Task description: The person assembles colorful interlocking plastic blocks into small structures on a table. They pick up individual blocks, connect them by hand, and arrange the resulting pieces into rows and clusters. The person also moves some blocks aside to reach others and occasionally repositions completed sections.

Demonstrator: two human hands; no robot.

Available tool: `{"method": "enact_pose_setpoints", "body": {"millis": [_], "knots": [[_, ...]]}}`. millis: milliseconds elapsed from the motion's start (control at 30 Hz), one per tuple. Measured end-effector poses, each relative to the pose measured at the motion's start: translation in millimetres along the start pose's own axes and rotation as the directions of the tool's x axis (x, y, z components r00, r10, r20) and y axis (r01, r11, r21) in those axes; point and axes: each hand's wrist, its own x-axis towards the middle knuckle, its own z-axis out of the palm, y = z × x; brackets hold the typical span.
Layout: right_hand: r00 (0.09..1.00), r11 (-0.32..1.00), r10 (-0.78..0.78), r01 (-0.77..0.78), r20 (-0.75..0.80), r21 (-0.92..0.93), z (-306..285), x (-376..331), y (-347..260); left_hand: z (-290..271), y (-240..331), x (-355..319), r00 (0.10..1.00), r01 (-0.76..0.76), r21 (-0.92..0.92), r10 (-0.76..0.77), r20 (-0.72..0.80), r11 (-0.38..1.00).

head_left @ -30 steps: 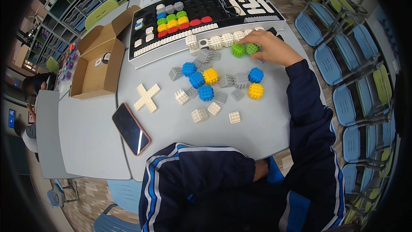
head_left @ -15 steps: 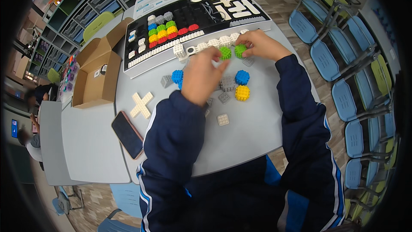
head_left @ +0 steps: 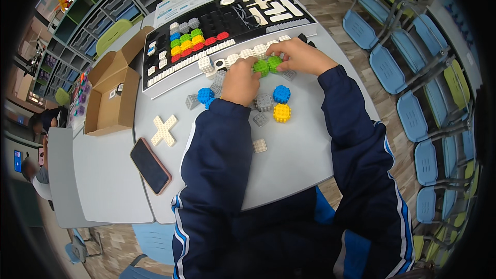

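Observation:
Two green studded blocks sit side by side, touching, in front of a row of white blocks [head_left: 247,55]. My left hand [head_left: 241,82] has its fingers closed on the left green block [head_left: 261,68]. Thumb and fingers of my right hand [head_left: 305,58] pinch the right green block [head_left: 275,63]. Nearer to me lie a blue block [head_left: 281,94], a yellow block [head_left: 282,113], a grey block [head_left: 264,102] and a flat grey piece [head_left: 261,119]. Another blue block [head_left: 205,95] is left of my left wrist, beside a grey wedge-like piece [head_left: 191,102].
Behind my hands stands a black-lined parts tray [head_left: 181,83] with coloured blocks and white pieces. At left are an open cardboard box [head_left: 111,104], a cream X-shaped piece [head_left: 164,130] and a phone [head_left: 150,166]. A beige square plate [head_left: 259,145] lies nearer. Stacked chairs [head_left: 391,70] stand right.
My left hand has come down onto the left green block. The two green blocks, apart before, are now together. The whole view has shifted slightly.

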Motion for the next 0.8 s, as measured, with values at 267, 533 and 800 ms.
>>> {"method": "enact_pose_setpoints", "body": {"millis": [267,533,800], "knots": [[1.000,1.000,0.004,-0.004,0.005,-0.014,3.2,0.5,-4.3,-9.5,1.2,-1.7,0.998,0.022,-0.053,-0.019,0.065,0.998],[0.999,0.999,-0.025,0.026,0.020,-0.033,5.8,2.4,-1.9,-13.5,1.3,-1.1,0.994,0.055,-0.049,-0.050,0.100,0.997],[1.000,0.998,-0.013,0.013,0.006,-0.059,8.1,2.7,-5.0,-19.8,-2.6,-0.8,0.993,0.058,-0.050,-0.052,0.110,0.997]]}}
